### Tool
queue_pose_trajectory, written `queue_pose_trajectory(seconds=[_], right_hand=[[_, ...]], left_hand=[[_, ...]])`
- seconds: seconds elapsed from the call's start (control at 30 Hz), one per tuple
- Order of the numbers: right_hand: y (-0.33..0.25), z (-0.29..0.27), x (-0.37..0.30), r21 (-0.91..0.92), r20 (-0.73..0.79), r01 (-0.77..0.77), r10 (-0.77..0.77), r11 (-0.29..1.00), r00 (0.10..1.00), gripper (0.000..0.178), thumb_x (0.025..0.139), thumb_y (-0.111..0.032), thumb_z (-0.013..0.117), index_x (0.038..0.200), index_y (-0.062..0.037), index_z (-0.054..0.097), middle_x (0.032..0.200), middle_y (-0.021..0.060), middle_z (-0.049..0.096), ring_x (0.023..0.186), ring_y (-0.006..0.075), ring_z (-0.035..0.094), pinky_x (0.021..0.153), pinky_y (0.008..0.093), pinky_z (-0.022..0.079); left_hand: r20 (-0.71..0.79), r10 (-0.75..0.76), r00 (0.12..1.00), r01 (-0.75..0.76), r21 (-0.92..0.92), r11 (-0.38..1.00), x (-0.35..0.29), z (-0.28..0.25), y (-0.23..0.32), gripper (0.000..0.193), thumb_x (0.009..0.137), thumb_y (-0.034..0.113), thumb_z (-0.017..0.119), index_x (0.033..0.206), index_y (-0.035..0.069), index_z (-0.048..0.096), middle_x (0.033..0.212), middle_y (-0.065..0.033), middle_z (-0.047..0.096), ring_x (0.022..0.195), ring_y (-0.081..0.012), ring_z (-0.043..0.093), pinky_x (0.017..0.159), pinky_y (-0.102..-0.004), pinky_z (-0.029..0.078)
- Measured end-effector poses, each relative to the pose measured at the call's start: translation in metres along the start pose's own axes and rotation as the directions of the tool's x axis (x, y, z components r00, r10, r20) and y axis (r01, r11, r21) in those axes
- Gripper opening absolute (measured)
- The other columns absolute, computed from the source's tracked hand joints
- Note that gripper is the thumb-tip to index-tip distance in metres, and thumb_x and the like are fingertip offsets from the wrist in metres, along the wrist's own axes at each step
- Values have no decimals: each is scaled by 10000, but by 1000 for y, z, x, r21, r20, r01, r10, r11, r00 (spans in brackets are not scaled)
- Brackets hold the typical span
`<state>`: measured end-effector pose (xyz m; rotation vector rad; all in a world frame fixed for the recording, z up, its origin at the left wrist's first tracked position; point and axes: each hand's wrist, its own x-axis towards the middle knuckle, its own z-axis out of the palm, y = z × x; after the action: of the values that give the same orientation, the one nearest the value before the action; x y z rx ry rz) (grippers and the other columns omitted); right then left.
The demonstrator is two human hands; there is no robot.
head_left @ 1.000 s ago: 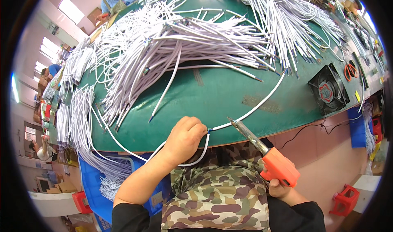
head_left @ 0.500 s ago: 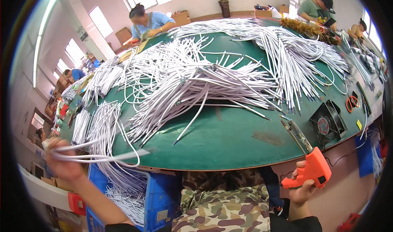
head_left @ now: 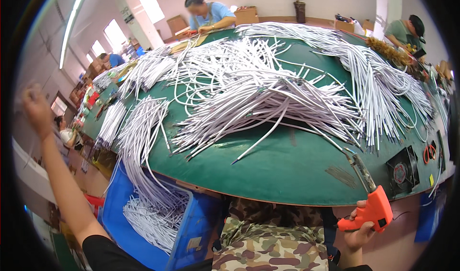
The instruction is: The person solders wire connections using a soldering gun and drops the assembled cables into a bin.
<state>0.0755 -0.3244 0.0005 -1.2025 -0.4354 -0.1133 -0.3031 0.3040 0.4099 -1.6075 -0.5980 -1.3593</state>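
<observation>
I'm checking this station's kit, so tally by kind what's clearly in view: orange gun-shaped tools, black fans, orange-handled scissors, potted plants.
Orange gun-shaped tool, in the right hand: 1
Black fan: 1
Orange-handled scissors: 1
Potted plant: 1
Total: 4

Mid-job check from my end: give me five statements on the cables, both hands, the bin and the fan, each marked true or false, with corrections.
1. White cables lie heaped on the green table. True.
2. The right hand holds an orange gun-shaped tool. True.
3. The left hand rests on the cable heap. False: the left hand is raised at the far left of the view.
4. The blue bin is empty. False: the blue bin has white cables in it.
5. The black fan stands left of the orange-handled scissors. True.
</observation>
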Motion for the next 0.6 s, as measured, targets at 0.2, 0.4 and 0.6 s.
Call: queue_pose_trajectory(seconds=[0.2, 0.4, 0.6], right_hand=[[-6, -2, -3, -6, 35, -56, 56, 998, 998, 709, 896, -556, 612, 1270, 26, 455, 1110, 138, 590, 801, 142, 587, 674, 263, 499], [-11, -4, -5, -45, -21, -40, 39, 998, 999, 701, 886, -551, 629, 1257, 23, 470, 1101, 136, 599, 793, 141, 596, 654, 265, 504], [-7, 3, -8, -69, -68, -75, 71, 995, 995, 773, 849, -617, 634, 1226, 45, 506, 1065, 151, 638, 777, 157, 619, 672, 296, 533]], left_hand=[[628, 144, 765, -35, -183, 983, -209, 172, 100, 558, 689, 154, 810, 1190, 51, 587, 1390, -197, 501, 1295, -391, 451, 1129, -468, 288], [668, 194, 718, 352, -590, 727, -227, 173, 281, 289, 745, 80, 751, 1006, 5, 654, 1202, -221, 598, 1144, -377, 557, 993, -413, 435], [410, 341, 846, 286, -889, 358, -139, 73, 475, 312, 773, 70, 724, 1063, 7, 627, 1027, -167, 630, 986, -356, 598, 874, -406, 476]])
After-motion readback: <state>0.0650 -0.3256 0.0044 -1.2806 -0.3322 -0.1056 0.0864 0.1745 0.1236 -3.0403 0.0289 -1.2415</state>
